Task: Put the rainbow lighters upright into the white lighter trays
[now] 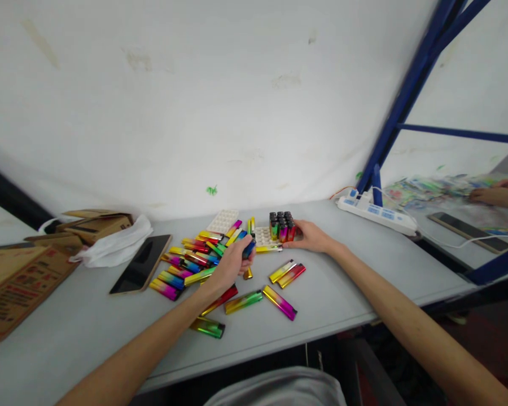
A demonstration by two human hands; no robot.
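Note:
Many shiny rainbow-coloured lighters (195, 259) lie scattered on a grey table (347, 270). My left hand (231, 262) is closed round a few of them, a blue-tipped lighter (249, 248) sticking out of its fingers. A white slotted tray (263, 235) behind it carries several lighters standing upright (281, 225) at its right end. My right hand (309, 235) rests against the tray's right side, its fingers curled at the standing lighters. A second, bare white tray (223, 220) lies further back.
A dark phone (141, 263) lies left of the pile, beside white plastic (114, 245) and cardboard boxes (21, 276). A white power strip (376, 211) sits at the back right by a blue frame (406, 96). Another person's hand (491, 194) works on the neighbouring table.

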